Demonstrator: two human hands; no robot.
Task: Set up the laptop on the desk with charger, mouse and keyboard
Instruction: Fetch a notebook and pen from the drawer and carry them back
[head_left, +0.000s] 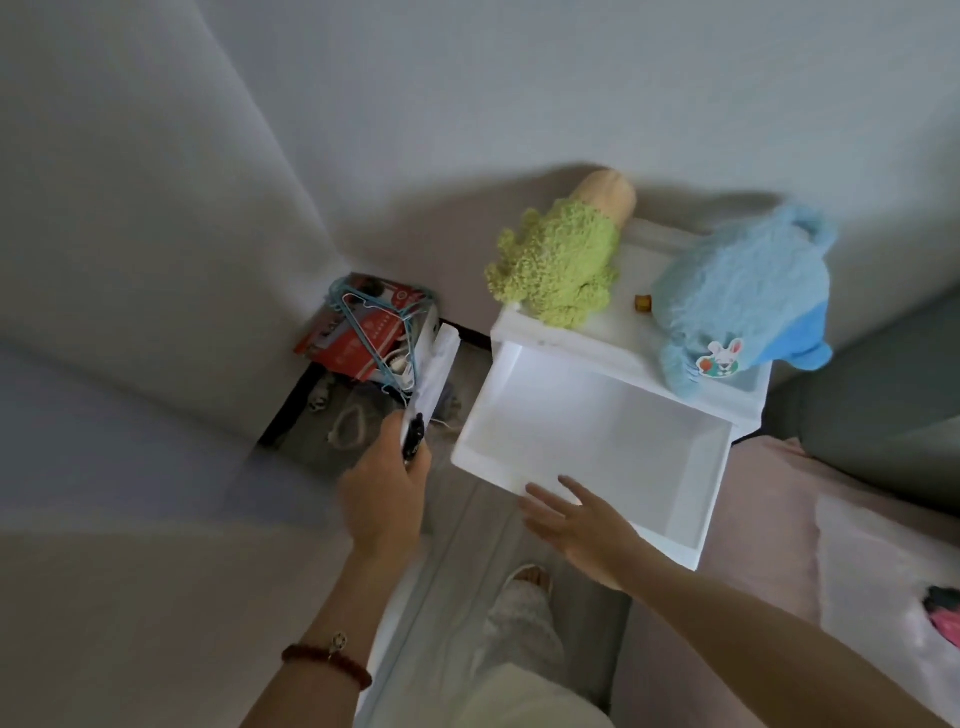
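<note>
My left hand (384, 483) grips the near end of a slim white flat object (434, 374), which may be a keyboard seen on edge. It also holds a small black item (413, 435) against that object, and I cannot tell what the item is. My right hand (571, 519) is open, with its fingers spread against the front rim of a pulled-out white drawer (675, 540). The inside of the drawer looks bare. No laptop, charger or desk is in view.
A green plush (558, 260) and a blue plush (737, 301) sit on top of the white drawer unit (524, 325). In the corner, a red box (358, 343) with blue hangers (363, 322) lies over a dark bin of cords (343, 431). A pink bed (769, 519) is at the right.
</note>
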